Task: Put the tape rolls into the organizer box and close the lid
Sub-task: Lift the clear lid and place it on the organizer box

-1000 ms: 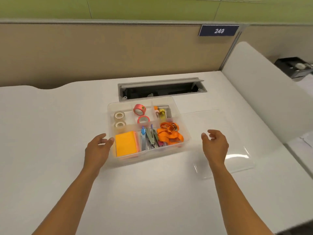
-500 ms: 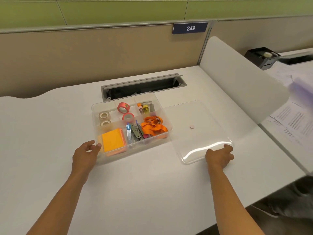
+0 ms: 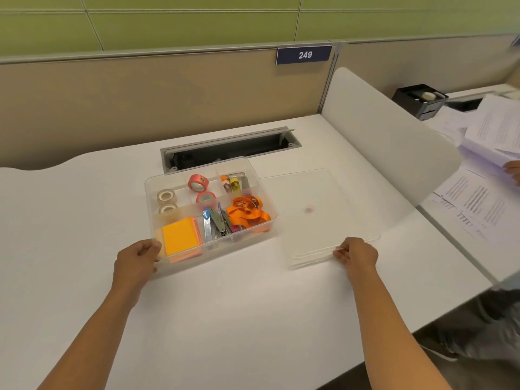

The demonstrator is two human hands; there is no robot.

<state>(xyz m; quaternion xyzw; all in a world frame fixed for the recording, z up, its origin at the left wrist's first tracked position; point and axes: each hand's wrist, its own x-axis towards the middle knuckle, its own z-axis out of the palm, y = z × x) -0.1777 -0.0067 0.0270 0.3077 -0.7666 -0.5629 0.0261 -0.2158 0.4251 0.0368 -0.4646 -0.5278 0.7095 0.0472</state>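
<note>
One clear organizer box (image 3: 264, 218) sits open on the white desk (image 3: 225, 319), and one clear lid (image 3: 323, 198) lies flat just to its right, off the box. Four tape rolls are already inside, all in the box's far-left compartment: two pale, clear-looking tape rolls (image 3: 166, 197) one nearer than the other at the left, and two pink tape rolls (image 3: 198, 182), the farther one standing on edge and the nearer one partly hidden behind the divider. The near-left compartment holds one stack of orange sticky notes (image 3: 180, 239). The near middle slot holds several thin tools (image 3: 216, 223) too crowded to count, the near-right one a tangle of orange bands (image 3: 247, 212), and the far-right one a few small coloured items (image 3: 233, 182) that cannot be told apart. The left hand (image 3: 138, 260) rests against the box's near-left corner, fingers curled loosely around the wall and thumb on the near side, touching it rather than lifting it. The right hand (image 3: 357, 254) is closed in a narrow pinch on the lid's near edge, towards its right corner, fingertips on top; the thumb is hidden beneath. To the far right, beyond a white divider panel (image 3: 380, 130), printed papers (image 3: 478, 204) cover a second desk, and part of one other person's hand shows at the frame edge.
</note>
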